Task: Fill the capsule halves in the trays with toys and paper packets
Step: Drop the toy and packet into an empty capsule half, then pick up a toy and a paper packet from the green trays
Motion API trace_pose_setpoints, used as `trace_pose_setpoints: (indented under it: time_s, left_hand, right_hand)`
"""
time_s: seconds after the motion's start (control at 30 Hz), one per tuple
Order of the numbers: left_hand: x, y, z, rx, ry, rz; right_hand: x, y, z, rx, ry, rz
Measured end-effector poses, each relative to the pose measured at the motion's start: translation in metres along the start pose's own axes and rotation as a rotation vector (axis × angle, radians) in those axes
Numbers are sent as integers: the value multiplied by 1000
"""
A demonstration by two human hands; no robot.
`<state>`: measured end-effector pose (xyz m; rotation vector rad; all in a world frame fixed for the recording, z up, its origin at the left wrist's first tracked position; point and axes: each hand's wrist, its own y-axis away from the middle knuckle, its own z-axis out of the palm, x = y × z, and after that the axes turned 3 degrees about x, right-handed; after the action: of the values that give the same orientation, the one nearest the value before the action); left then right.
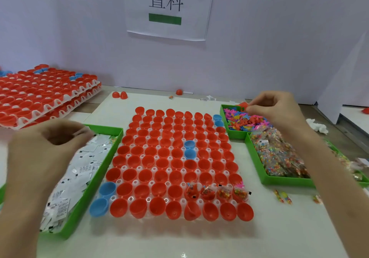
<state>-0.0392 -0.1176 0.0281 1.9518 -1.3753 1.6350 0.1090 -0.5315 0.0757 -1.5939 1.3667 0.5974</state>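
The white surface (pixel 279 227) carries everything. The centre tray (pixel 130 198) has its long axis running from far edge to near edge and is packed with open capsule halves (pixel 161 162), mostly red and a few blue. A stack of loaded trays (pixel 65 105) sits at the far-left corner.

The left green bin (pixel 95 179) lies along the tray's left side, full of white paper packets (pixel 83 167). The right green bin (pixel 283 181) is just beside the tray's right side and holds clear bead packets (pixel 279 155). A smaller green bin (pixel 224 115) at the tray's far-right corner holds small coloured toys (pixel 245 120).

The left hand (pixel 46 147) is over the paper-packet bin with fingers curled. It is motion-blurred, so I cannot tell if it holds a packet. The right hand (pixel 279 107) is over the toy bin with thumb and forefinger drawn together at the pile. A pinched toy is likely, but it is too small to confirm.

Four filled halves (pixel 217 192) sit in the second row from the near edge, at its right end, with packets poking out. Everything else looks empty, so the task looks barely started.

Key relation: the next empty halves probably lie left of those four, along a left-right row. From the right hand that is toward the near edge and leftward, across most of the tray. The left hand is nearer the row's left end. Each hand has to come inward over the tray from its own bin.

Loose red halves (pixel 119 94) lie at the far edge.
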Motion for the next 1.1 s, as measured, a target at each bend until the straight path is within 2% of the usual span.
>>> trace_pose_setpoints:
  time_s: [0.1,0.23,0.37,0.47,0.57,0.67,0.77,0.97,1.1]
  left_hand:
    - [64,40,35,-70,268,49]
    - [104,81,85,-153,595,-22]
    - [116,104,120,-169,794,-153]
    - [118,112,128,-162,869,-232]
    - [116,114,130,-167,887,-267]
    - [115,116,128,-250,869,-278]
    - [112,115,125,-385,770,-205]
    - [111,114,119,-505,623,-86]
    - [105,114,120,-491,584,-70]
  right_hand:
    - [-32,45,9,-127,-280,-83]
    - [-55,100,24,-117,-517,-135]
    - [-56,135,35,9,-588,-93]
    - [-57,146,40,34,-589,-51]
    - [-61,148,43,59,-593,-59]
    - [-61,149,46,35,-542,-74]
    - [-58,150,45,32,-410,-107]
    - [-53,151,43,39,-294,-148]
    - [-50,151,42,45,-261,-160]
